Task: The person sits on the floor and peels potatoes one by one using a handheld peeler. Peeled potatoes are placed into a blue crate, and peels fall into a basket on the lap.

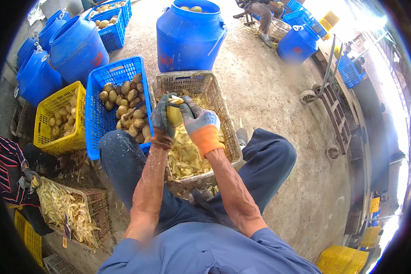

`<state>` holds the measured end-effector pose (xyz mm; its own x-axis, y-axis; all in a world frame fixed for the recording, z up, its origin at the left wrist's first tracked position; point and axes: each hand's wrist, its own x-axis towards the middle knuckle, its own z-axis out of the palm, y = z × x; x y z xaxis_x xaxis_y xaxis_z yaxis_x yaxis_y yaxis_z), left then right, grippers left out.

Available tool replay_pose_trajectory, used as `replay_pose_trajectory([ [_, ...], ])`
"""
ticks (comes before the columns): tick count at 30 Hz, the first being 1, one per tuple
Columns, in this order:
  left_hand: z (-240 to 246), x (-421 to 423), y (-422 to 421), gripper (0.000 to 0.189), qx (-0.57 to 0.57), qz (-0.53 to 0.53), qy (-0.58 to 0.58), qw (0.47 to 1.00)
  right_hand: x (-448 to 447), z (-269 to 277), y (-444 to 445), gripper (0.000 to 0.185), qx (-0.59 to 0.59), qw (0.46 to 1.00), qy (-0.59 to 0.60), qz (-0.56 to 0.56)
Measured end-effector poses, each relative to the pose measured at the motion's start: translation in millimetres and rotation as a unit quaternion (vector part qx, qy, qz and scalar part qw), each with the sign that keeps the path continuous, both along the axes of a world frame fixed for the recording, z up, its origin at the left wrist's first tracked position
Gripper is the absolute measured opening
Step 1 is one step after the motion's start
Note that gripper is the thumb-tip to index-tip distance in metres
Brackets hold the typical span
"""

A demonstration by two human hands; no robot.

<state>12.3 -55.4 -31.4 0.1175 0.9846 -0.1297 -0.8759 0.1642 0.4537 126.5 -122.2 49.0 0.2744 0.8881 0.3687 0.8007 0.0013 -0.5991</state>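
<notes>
My left hand (161, 116), in a dark, wet work glove, grips a partly peeled yellow fruit (174, 117), oval and mango-like. In my right hand (201, 120), in a grey-coated glove with an orange cuff, is a dark-handled peeler (176, 103) that lies against the fruit's upper end. A pale strip of peel shows at the blade. Below both hands stands a dirty whitish plastic crate (231, 137) with many yellow peels (185, 157) inside. To its left, a blue plastic crate (95, 99) holds several unpeeled brownish fruits (126, 88) and what looks like a knife (133, 110).
A large blue barrel (188, 41) with fruit in it stands behind the peel crate. More blue barrels (76, 44) and a yellow crate (60, 144) are at left. A co-worker's gloved hand (29, 179) is over another peel crate (101, 212). A hand truck (334, 113) stands right.
</notes>
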Motion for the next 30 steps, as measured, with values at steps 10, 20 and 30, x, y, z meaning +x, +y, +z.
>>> replay_pose_trajectory([
  [10, -45, 10, 0, 0.045, -0.161, -0.024, 0.057, 0.985, -13, -73, -84, 0.044, -0.244, 0.965, 0.003, -0.099],
  [20, 1, -1, -8, 0.039, -0.026, -0.094, 0.027, 0.995, 20, -7, -7, 0.038, -0.09, 0.978, 0.186, -0.003],
  [30, -4, -6, 4, 0.049, -0.169, 0.0, -0.032, 0.985, -4, -70, -83, 0.045, -0.137, 0.952, 0.267, -0.063],
])
